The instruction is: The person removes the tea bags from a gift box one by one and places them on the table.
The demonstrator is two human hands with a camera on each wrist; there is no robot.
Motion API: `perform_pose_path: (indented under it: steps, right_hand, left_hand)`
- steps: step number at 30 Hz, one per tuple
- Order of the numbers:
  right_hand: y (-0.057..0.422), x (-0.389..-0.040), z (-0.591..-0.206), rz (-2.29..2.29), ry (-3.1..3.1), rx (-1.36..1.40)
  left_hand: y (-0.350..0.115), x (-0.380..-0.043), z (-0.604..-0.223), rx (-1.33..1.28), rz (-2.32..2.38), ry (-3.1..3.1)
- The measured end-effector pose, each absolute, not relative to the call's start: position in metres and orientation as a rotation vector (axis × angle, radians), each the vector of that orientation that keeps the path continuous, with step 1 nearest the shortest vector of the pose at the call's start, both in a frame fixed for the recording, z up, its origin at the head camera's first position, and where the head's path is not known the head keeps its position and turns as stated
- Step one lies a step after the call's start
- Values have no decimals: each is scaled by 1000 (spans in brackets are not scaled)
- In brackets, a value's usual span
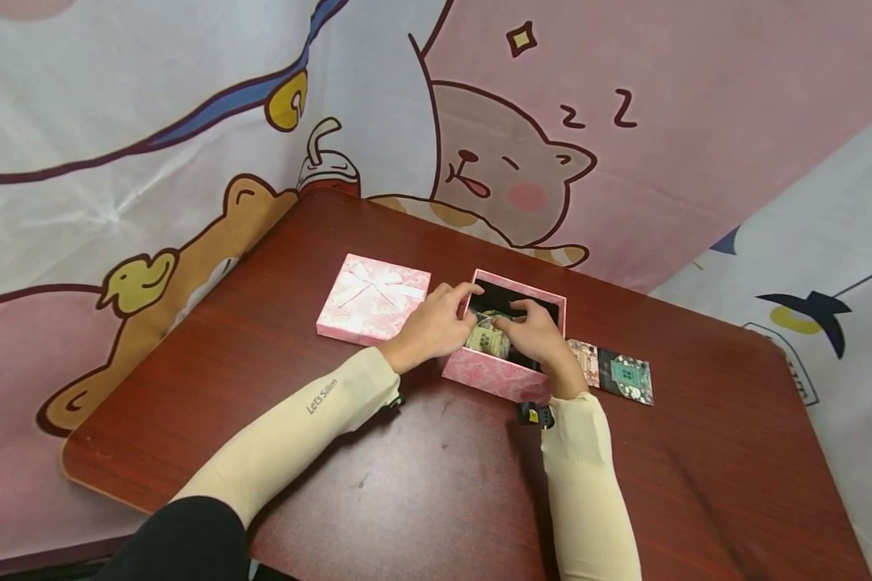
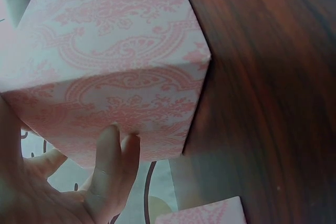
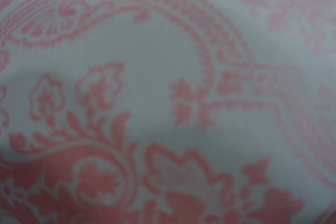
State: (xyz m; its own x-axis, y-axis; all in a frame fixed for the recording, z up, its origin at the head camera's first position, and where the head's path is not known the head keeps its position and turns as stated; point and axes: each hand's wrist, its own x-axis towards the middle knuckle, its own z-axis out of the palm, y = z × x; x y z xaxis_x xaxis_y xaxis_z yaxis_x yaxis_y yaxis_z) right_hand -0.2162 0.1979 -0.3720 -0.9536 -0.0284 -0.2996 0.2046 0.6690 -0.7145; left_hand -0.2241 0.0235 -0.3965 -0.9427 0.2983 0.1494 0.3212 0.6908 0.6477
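A pink floral-patterned gift box (image 1: 494,378) with a dark inside stands lidless on the table. My left hand (image 1: 436,323) grips its left wall, with fingertips (image 2: 108,140) against the outer side and the thumb over the rim. Inside the box is a packet (image 1: 488,339) with a patterned face and a pale yellow label. My right hand (image 1: 540,335) reaches in over the front right wall and holds this packet at its upper right edge, thumb on its face. In the right wrist view the box wall (image 3: 152,98) fills the picture and the hand is hidden.
The matching pink lid (image 1: 371,298), with a white ribbon bow, lies left of the box. Two flat patterned packets lie to the right, a pink one (image 1: 586,361) and a dark one with a teal label (image 1: 627,375). Behind the brown table (image 1: 407,476) hangs a cartoon-printed cloth (image 1: 661,186).
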Motion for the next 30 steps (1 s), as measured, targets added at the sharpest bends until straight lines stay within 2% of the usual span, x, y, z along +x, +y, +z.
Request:
perform_pose_path:
  steps: [12,24,30]
  right_hand:
    - [197,-210,-369,-1164,2752,161]
    - [195,-206,-369,-1401,2717,94]
    - [195,-206,-370,-1341,2711,80]
  left_hand:
    - [24,-222,-396,-516,-1123,-2858]
    - [24,-224,-396,-516,-1131,-2860]
    - [23,-224,-395,-515,-1140,-2872]
